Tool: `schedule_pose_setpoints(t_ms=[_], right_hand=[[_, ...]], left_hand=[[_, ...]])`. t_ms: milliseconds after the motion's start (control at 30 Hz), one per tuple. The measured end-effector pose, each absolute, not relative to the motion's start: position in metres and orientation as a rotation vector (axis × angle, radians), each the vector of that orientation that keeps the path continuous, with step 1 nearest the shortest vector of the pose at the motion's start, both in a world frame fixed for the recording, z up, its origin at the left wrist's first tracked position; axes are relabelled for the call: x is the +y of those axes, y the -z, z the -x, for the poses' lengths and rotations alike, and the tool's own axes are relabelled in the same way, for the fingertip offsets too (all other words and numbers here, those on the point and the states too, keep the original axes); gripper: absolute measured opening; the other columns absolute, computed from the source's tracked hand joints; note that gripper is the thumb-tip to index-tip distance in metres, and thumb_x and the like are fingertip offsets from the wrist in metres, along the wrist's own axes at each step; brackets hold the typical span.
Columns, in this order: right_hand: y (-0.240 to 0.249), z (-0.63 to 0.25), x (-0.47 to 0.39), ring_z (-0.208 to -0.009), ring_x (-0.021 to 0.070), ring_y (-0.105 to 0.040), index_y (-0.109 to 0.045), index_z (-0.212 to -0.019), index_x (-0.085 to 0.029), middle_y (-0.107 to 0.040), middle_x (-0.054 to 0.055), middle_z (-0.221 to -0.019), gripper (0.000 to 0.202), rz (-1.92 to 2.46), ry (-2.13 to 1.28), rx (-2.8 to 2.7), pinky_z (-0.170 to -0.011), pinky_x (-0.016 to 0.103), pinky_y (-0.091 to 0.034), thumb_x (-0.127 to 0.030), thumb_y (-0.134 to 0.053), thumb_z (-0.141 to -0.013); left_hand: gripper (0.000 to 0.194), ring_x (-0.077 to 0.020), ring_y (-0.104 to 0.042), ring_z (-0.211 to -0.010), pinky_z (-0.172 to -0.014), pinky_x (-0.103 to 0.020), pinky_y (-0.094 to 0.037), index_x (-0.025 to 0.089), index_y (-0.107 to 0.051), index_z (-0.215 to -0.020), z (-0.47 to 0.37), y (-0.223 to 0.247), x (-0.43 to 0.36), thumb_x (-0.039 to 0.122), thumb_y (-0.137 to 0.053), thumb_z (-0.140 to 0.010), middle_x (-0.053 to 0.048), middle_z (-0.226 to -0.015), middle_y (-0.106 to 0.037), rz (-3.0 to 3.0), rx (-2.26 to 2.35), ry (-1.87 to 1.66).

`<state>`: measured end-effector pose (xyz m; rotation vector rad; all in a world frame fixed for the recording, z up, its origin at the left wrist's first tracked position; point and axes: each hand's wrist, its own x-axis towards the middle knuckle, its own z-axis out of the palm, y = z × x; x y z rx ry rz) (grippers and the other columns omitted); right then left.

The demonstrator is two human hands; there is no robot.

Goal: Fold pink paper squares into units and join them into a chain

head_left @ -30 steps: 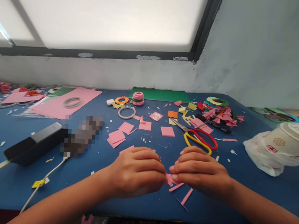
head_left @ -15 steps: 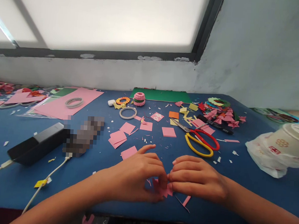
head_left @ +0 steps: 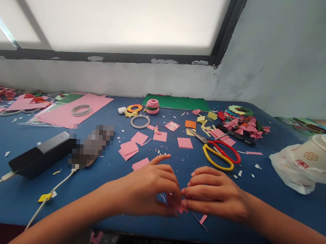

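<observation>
Low over the front of the blue table, my left hand [head_left: 151,188] is closed, thumb and fingers pinching a small folded pink paper piece [head_left: 183,207]. Most of that paper is hidden behind my fingers; only pointed edges show. From the other side my right hand [head_left: 216,192] meets it, fingertips closed at the paper's right edge and touching my left fingers. Pink paper squares [head_left: 185,143] lie beyond my hands. Scissors with one red and one yellow handle [head_left: 217,155] rest partly open past my right hand. A thin pink strip [head_left: 203,219] lies just beneath it.
A black power bank [head_left: 42,154] with a white cable is at left. Tape rolls [head_left: 140,122], a stacked pink paper ring [head_left: 153,107], a black marker [head_left: 236,135] and a heap of folded paper [head_left: 245,122] sit farther back. A bagged paper cup [head_left: 311,159] stands at right.
Both hands stay together at the pink paper, with slight finger movement. Less of the folded paper shows between them now. The whole view has shifted very slightly.
</observation>
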<state>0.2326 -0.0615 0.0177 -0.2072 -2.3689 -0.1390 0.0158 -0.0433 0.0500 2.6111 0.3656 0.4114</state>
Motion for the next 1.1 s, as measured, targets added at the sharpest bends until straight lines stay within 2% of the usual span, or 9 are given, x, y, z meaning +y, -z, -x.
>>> schedule_pose_setpoints(t_ms=[233, 567, 667, 900, 1100], right_hand=[[-0.022, -0.234, -0.065, -0.074, 0.0105, -0.063, -0.068, -0.089, -0.017, -0.072, -0.001, -0.085, 0.015, 0.255, 0.328, -2.402, -0.078, 0.029, -0.050, -0.016, -0.053, -0.088], [-0.019, -0.239, -0.075, -0.078, 0.0095, -0.062, -0.068, -0.089, -0.018, -0.071, -0.004, -0.088, 0.019, 0.320, 0.606, -2.314, -0.086, 0.029, -0.048, -0.013, -0.050, -0.087], [-0.021, -0.236, -0.073, -0.076, 0.0080, -0.062, -0.068, -0.086, -0.019, -0.071, -0.005, -0.085, 0.015, 0.319, 0.536, -2.355, -0.085, 0.027, -0.048, -0.014, -0.054, -0.086], [-0.006, -0.231, -0.062, -0.078, 0.0070, -0.060, -0.065, -0.088, -0.021, -0.071, -0.004, -0.083, 0.013, 0.352, 0.076, -2.275, -0.090, 0.030, -0.041, -0.018, -0.052, -0.090], [-0.007, -0.233, -0.064, -0.079, 0.0089, -0.061, -0.065, -0.091, -0.019, -0.071, -0.002, -0.084, 0.010, 0.375, 0.025, -2.220, -0.090, 0.032, -0.040, -0.017, -0.055, -0.088]], left_hand=[[0.009, -0.0109, -0.060, -0.078, -0.111, -0.041, -0.013, 0.020, -0.062, -0.073, -0.015, -0.049, -0.042, 0.026, -0.067, -0.076, 0.005, -0.072, -0.067, -2.607, 0.378, -0.458], [0.010, -0.0103, -0.060, -0.077, -0.111, -0.041, -0.013, 0.019, -0.061, -0.073, -0.016, -0.055, -0.043, 0.026, -0.067, -0.076, 0.005, -0.073, -0.068, -2.624, 0.361, -0.507], [0.009, -0.0108, -0.060, -0.077, -0.111, -0.042, -0.014, 0.019, -0.062, -0.072, -0.016, -0.055, -0.043, 0.026, -0.067, -0.076, 0.004, -0.074, -0.068, -2.621, 0.362, -0.496], [0.008, -0.0095, -0.059, -0.077, -0.112, -0.039, -0.012, 0.019, -0.063, -0.073, -0.014, -0.052, -0.043, 0.025, -0.069, -0.075, 0.005, -0.073, -0.067, -2.632, 0.355, -0.530], [0.006, -0.0099, -0.058, -0.077, -0.110, -0.039, -0.018, 0.018, -0.063, -0.078, -0.014, -0.052, -0.044, 0.024, -0.066, -0.078, 0.004, -0.078, -0.069, -2.761, 0.288, -0.724]])
